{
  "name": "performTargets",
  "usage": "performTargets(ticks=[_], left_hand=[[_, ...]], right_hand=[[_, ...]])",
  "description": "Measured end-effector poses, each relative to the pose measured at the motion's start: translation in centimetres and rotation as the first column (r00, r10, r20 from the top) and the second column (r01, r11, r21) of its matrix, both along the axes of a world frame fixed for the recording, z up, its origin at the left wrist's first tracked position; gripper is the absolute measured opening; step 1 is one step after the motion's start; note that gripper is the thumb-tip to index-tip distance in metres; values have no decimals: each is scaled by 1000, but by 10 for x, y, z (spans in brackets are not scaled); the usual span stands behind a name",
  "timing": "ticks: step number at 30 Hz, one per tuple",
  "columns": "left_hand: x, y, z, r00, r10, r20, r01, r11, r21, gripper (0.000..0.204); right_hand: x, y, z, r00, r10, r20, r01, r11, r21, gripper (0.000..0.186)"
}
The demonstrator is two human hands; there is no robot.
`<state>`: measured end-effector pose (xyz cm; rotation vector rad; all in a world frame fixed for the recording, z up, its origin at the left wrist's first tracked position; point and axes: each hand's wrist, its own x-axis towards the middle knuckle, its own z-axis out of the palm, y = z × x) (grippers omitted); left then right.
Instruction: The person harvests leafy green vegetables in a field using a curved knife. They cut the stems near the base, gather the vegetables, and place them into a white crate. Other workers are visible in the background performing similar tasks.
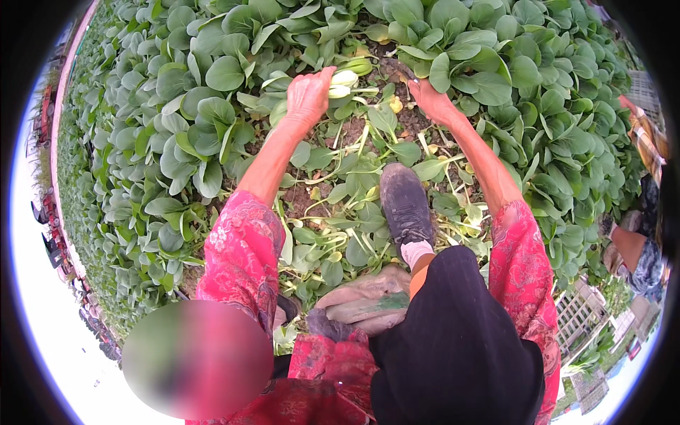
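Note:
My left hand (309,94) is closed on cut green leafy plants with pale, plump stem bases (342,83), near the top middle. My right hand (428,98), a little to the right, grips a slender dark tool (401,69), apparently a knife, partly hidden among leaves. Below both hands, loose leaves and pale stalks (352,212) lie on brown soil, some of them yellow. My dark shoe (402,205) stands among them.
Dense leafy plants (170,127) grow around both sides and ahead. A dirty cloth bundle (363,297) lies below me. At the right edge are another person (641,241) and pale plastic crates (581,312).

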<state>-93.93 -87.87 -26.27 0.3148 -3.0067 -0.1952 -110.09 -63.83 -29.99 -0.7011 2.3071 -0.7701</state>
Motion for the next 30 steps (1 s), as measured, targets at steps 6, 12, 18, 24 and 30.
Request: performTargets(ticks=[6, 12, 18, 24, 30], left_hand=[[97, 40, 82, 967, 249, -59, -216, 918, 333, 63], [148, 93, 102, 899, 438, -11, -341, 715, 610, 60], [166, 125, 102, 901, 427, 80, -327, 546, 772, 57], [172, 128, 125, 939, 343, 13, -223, 581, 783, 57], [166, 138, 132, 911, 411, 26, -239, 476, 847, 68]], right_hand=[[58, -6, 26, 952, -248, 179, 286, 928, -239, 35], [112, -12, 72, 592, 111, 798, 604, 594, -531, 52], [133, -23, 79, 523, 174, 834, 590, 632, -502, 62], [129, -4, 119, 582, 178, 793, 534, 652, -538, 76], [135, 9, 146, 601, 96, 793, 558, 661, -502, 60]])
